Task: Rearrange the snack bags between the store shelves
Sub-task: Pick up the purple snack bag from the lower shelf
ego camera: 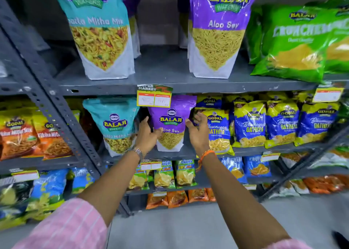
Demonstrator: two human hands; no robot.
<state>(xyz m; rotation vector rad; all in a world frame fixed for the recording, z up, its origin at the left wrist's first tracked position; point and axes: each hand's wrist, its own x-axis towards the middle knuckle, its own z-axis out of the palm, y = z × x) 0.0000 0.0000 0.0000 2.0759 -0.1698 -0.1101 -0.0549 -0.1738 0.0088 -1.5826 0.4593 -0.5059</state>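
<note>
A purple Aloo Sev bag [171, 122] stands upright on the middle shelf [251, 150]. My left hand [147, 135] is at its left edge, thumb over the front, fingers curled around the side. My right hand [197, 131] is at its right edge with fingers spread, touching or nearly touching the bag. A teal Khatta Mitha Mix bag [113, 124] stands just left of it. On the upper shelf [162, 84] stand a larger teal bag [100, 31] and a larger purple Aloo Sev bag [217, 31].
Blue and yellow Gathiya bags [249, 124] crowd the right of the middle shelf. Green bags [294, 41] lie on the upper shelf's right. A price tag [154, 97] hangs above the purple bag. A grey perforated upright [62, 107] divides the racks. Lower shelves hold several small bags.
</note>
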